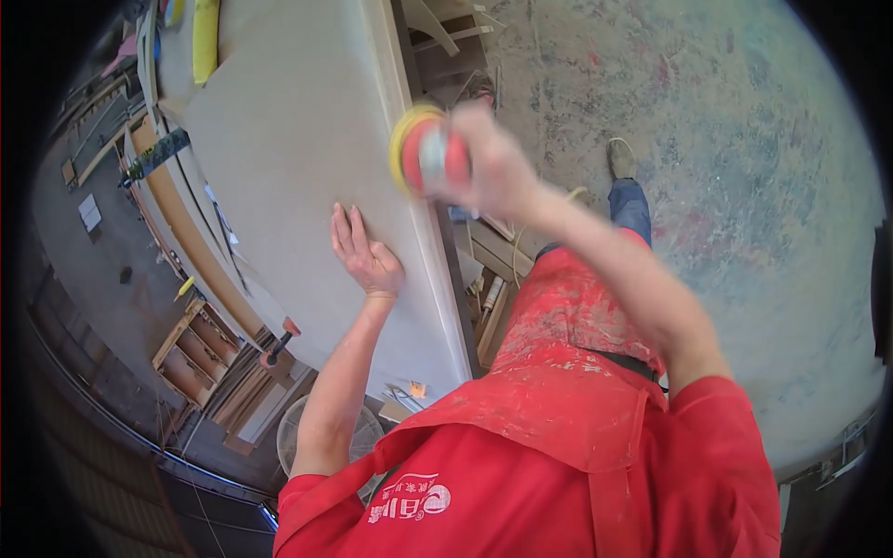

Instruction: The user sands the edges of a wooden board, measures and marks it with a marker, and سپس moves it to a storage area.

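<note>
Your right hand point(488, 158) was wrapped around a round red and yellow tool point(434, 158), up in the upper middle of the frame. The tool was right by the long edge point(414, 209) of a big pale board point(288, 121). Both were blurry, so I could not tell for sure if the yellow disc point(400, 153) touched the board. Your left hand point(366, 260) lay flat on the board, near the middle of the frame, with its fingers spread out and nothing in its grip.

The edge was the tricky spot. If the tool tipped there, its rim could have dug a dent or rubbed the corner too thin. If you pushed too far right, it could have slid off and dropped among the wood strips point(493, 249) below. Your left hand was on the same board, just down from the tool, so a fast swing that way could have scraped your fingers. A thin pale cord point(516, 256) hung under your right arm, and it might have caught on the wood and tugged. Leaning hard on your left hand might have made the board slip.
</note>
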